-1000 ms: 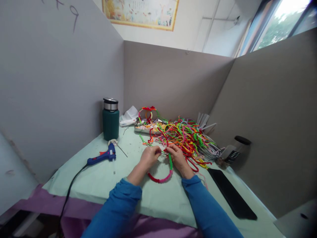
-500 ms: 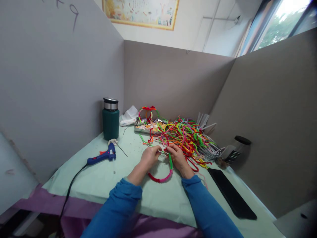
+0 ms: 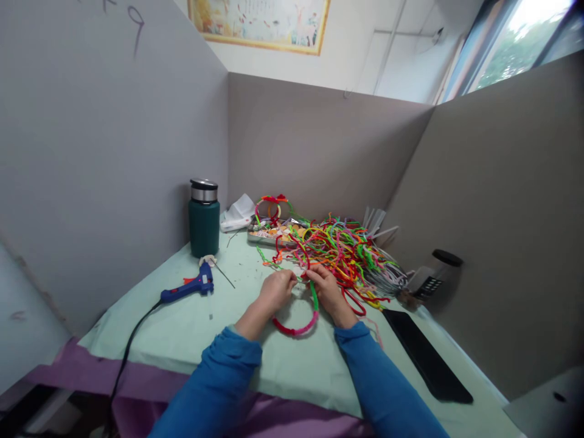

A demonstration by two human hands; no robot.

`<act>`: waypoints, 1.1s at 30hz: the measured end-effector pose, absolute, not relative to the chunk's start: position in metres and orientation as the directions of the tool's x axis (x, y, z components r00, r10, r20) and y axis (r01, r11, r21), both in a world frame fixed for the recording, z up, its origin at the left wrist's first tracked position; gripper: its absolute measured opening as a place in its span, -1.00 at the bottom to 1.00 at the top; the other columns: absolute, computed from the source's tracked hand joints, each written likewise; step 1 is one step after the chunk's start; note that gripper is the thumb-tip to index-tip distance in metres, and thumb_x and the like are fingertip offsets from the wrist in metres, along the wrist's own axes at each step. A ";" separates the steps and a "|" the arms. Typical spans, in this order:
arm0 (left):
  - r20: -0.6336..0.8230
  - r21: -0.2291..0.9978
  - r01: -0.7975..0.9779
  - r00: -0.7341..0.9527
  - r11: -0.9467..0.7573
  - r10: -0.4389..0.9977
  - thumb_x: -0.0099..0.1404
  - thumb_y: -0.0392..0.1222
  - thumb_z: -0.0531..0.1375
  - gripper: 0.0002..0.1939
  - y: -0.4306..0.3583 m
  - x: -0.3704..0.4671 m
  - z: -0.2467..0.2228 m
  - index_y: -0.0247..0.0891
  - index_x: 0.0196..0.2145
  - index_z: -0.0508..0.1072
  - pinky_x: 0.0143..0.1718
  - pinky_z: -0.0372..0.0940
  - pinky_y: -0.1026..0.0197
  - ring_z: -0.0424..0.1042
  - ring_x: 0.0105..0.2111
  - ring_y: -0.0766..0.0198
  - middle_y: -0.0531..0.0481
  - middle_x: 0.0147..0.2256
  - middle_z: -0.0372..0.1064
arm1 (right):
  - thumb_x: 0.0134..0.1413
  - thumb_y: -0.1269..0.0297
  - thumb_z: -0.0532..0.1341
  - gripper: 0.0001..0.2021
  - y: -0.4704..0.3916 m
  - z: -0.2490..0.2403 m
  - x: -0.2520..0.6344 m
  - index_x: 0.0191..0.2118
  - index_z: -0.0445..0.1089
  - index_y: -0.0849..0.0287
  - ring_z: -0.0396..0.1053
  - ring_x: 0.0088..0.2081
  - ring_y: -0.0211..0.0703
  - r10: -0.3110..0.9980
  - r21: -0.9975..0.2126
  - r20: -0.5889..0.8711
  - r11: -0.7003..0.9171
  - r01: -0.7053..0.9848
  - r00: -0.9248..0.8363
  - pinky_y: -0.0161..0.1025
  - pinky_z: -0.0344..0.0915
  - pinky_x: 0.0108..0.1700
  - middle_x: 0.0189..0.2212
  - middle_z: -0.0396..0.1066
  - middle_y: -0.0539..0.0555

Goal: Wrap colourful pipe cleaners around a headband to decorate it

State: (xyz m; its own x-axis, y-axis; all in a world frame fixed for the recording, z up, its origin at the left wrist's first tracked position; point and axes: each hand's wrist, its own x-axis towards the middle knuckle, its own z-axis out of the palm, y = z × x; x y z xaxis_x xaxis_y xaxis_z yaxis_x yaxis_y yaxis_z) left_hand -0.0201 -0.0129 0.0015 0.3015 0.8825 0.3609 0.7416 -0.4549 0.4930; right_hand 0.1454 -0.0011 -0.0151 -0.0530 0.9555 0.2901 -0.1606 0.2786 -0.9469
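A hoop wrapped in red, pink and green pipe cleaner stands over the table in front of me. My left hand pinches its upper left part, and the fingers cover that stretch. At the upper right my right hand is closed on the hoop's top, where the green section ends. A red pipe cleaner rises in a curve from the right fingertips. Between the two hands a thin bit of the hoop shows, too small to make out well.
Behind my hands lies a heap of coloured pipe cleaners, beside a metal tray of small parts. On the left are a green bottle and a blue glue gun with its cord. A black slab and a lidded jar are right.
Both hands stay at nearly the same place on the hoop. The left fingertips have shifted very slightly, and the red pipe cleaner's curve has moved a little.
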 end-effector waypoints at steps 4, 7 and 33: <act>0.311 0.543 0.714 0.318 -0.442 0.896 0.22 -0.20 0.09 -0.82 -0.010 -0.021 -0.002 -0.21 -0.31 0.48 -0.34 0.15 0.29 0.41 -0.32 0.25 -0.04 -0.34 0.48 | -0.11 0.21 0.28 -0.87 -0.001 -0.015 0.145 -0.46 0.36 0.14 0.20 -0.50 -0.26 0.944 -0.947 0.315 0.305 -0.103 -0.102 -0.29 0.12 -0.42 -0.55 0.29 -0.07; 0.322 0.570 0.680 0.331 -0.461 0.887 0.21 -0.20 0.10 -0.82 -0.007 -0.021 -0.005 -0.21 -0.31 0.50 -0.34 0.15 0.29 0.41 -0.32 0.26 -0.03 -0.34 0.49 | -0.10 0.22 0.26 -0.87 -0.001 -0.015 0.145 -0.48 0.35 0.15 0.17 -0.51 -0.28 0.935 -0.943 0.333 0.330 -0.046 -0.120 -0.30 0.10 -0.42 -0.56 0.26 -0.08; 0.443 0.516 0.676 0.314 -0.525 0.840 0.15 -0.25 0.18 -0.83 -0.008 -0.020 0.000 -0.25 -0.33 0.56 -0.27 0.21 0.29 0.39 -0.35 0.28 -0.06 -0.36 0.48 | -0.08 0.19 0.25 -0.84 -0.002 -0.017 0.138 -0.48 0.34 0.17 0.11 -0.56 -0.31 0.933 -0.939 0.323 0.337 0.070 -0.157 -0.32 0.01 -0.51 -0.62 0.19 -0.10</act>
State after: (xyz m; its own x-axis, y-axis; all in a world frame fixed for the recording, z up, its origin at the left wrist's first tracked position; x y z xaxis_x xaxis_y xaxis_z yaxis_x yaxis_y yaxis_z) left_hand -0.0200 -0.0079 0.0002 0.3140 0.8396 0.4432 0.6762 -0.5254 0.5164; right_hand 0.1378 -0.0016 -0.0173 -0.1571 0.9332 0.3233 0.0702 0.3371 -0.9389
